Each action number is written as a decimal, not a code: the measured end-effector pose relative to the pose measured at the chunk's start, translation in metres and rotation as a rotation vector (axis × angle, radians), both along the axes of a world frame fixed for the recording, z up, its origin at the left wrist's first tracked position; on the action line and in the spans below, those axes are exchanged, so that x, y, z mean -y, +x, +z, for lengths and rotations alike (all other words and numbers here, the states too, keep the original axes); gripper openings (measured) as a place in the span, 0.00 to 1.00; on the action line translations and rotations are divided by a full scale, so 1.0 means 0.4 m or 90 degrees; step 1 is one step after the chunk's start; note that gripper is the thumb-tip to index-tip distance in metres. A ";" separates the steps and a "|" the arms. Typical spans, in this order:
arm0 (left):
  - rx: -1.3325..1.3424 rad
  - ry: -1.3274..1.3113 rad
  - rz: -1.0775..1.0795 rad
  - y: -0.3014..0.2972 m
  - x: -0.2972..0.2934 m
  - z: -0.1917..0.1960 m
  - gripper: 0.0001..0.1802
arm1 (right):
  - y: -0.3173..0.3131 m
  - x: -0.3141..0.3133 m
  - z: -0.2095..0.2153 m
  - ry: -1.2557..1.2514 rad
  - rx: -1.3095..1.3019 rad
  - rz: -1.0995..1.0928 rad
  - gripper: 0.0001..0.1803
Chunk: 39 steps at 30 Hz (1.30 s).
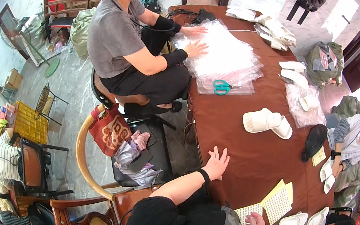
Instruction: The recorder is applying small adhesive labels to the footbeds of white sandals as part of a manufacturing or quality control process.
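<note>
Fingers spread wide and flat, the left hand [216, 162] presses on the bare brown tabletop [242, 149] near its edge, holding nothing. The right hand [256, 223] rests with fingers loosely curled, touching a white sheet of small stickers [277, 204] just at its 2 o'clock; whether it grips the sheet cannot be told. A pair of white cloth slippers [267, 123] lies at 2 o'clock from the left hand, well apart.
</note>
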State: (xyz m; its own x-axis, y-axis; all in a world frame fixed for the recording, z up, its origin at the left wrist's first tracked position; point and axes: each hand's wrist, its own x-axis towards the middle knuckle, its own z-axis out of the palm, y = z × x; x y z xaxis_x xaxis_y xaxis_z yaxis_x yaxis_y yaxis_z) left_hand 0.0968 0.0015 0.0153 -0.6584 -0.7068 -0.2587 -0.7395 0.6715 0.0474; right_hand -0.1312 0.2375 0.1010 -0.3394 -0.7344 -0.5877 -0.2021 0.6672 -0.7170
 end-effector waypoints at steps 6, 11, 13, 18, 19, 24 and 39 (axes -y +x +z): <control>-0.018 -0.022 -0.011 -0.015 0.004 0.003 0.57 | -0.037 -0.013 0.018 -0.025 -0.042 0.023 0.18; -0.064 -0.058 0.000 -0.002 0.001 -0.025 0.57 | -0.094 -0.017 0.033 -0.086 -0.060 -0.100 0.15; -0.050 -0.057 -0.005 0.004 0.003 -0.024 0.57 | -0.105 -0.014 0.056 -0.136 -0.095 -0.117 0.14; -0.034 -0.057 -0.033 -0.024 0.018 -0.014 0.54 | -0.131 -0.058 0.034 -0.169 -0.137 -0.165 0.15; -0.041 -0.035 -0.030 -0.023 0.019 -0.025 0.51 | -0.118 -0.065 0.023 -0.192 -0.079 -0.230 0.13; -0.131 0.200 0.017 -0.074 0.152 0.047 0.30 | -0.101 -0.130 -0.019 -0.171 -0.176 -0.226 0.13; -0.239 0.071 -0.135 -0.583 0.471 0.107 0.33 | -0.081 -0.195 -0.042 -0.073 -0.160 -0.288 0.20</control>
